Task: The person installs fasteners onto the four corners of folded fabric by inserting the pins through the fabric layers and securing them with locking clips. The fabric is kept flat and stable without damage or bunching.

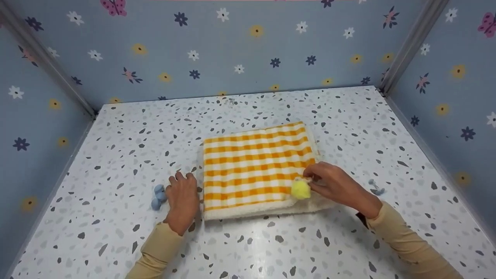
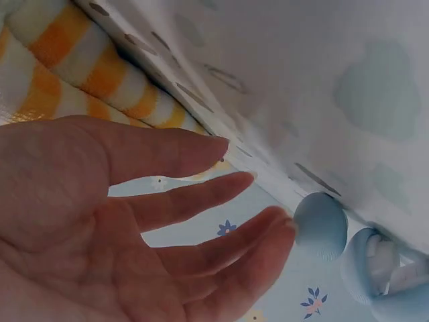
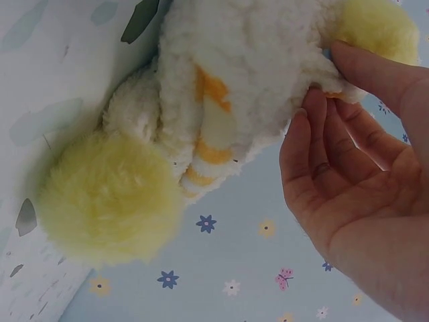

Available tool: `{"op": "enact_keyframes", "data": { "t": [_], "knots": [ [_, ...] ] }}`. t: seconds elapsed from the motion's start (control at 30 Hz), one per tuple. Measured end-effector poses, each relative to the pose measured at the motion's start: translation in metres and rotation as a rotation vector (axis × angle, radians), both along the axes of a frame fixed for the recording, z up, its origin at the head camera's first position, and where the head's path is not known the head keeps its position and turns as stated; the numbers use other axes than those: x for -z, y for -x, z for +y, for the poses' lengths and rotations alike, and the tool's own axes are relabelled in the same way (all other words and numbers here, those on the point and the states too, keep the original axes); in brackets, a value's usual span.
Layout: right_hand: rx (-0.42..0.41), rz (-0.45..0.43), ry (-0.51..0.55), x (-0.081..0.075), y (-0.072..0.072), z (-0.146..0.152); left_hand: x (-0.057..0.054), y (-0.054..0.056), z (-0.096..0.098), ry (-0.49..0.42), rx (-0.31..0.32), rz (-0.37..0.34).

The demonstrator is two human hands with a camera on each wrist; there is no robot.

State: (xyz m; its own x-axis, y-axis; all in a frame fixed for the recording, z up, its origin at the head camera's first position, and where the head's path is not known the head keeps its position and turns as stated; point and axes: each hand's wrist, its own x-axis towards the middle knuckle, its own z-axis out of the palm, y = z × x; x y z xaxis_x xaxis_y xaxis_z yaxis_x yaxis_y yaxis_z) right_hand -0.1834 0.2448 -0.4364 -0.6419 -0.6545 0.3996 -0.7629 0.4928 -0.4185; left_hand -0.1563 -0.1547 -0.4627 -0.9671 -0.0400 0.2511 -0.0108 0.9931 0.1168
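Note:
A folded blanket (image 1: 255,166) lies on the table, orange-and-white checks on top and cream fleece along its edges. My right hand (image 1: 336,185) pinches its near right corner, where a yellow pompom (image 1: 300,190) hangs. In the right wrist view, thumb and fingertips grip the fleece beside one pompom (image 3: 383,30); a second pompom (image 3: 110,198) rests lower down by the table surface. Just left of the blanket is my left hand (image 1: 182,199), fingers loosely bent and holding nothing. Its fingertips come close to rounded blue pieces (image 2: 322,227) in the left wrist view.
The speckled white table (image 1: 248,248) is enclosed by flowered blue panels (image 1: 217,46) at the back and both sides. Blue rounded pieces (image 1: 158,197) lie left of the left hand. Another small blue-grey piece (image 1: 376,188) lies beyond the right wrist.

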Motion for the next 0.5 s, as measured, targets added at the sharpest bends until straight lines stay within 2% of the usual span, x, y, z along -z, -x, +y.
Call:
{"op": "enact_keyframes", "data": {
  "t": [0.07, 0.13, 0.33, 0.5],
  "knots": [
    [-0.003, 0.003, 0.004, -0.0004, -0.0005, 0.0001, 0.0005, 0.0002, -0.0004, 0.006, 0.013, -0.002],
    [-0.005, 0.006, 0.006, -0.0005, -0.0008, 0.0002, -0.0001, 0.0010, -0.0008, 0.011, 0.011, -0.035],
    [-0.010, 0.018, 0.008, 0.0000, -0.0001, -0.0001, -0.0031, 0.0069, -0.0044, 0.043, -0.053, -0.157],
    [-0.011, 0.017, 0.001, 0.0009, 0.0003, -0.0007, -0.0032, 0.0084, -0.0067, 0.025, -0.083, -0.193]
  ]
}}
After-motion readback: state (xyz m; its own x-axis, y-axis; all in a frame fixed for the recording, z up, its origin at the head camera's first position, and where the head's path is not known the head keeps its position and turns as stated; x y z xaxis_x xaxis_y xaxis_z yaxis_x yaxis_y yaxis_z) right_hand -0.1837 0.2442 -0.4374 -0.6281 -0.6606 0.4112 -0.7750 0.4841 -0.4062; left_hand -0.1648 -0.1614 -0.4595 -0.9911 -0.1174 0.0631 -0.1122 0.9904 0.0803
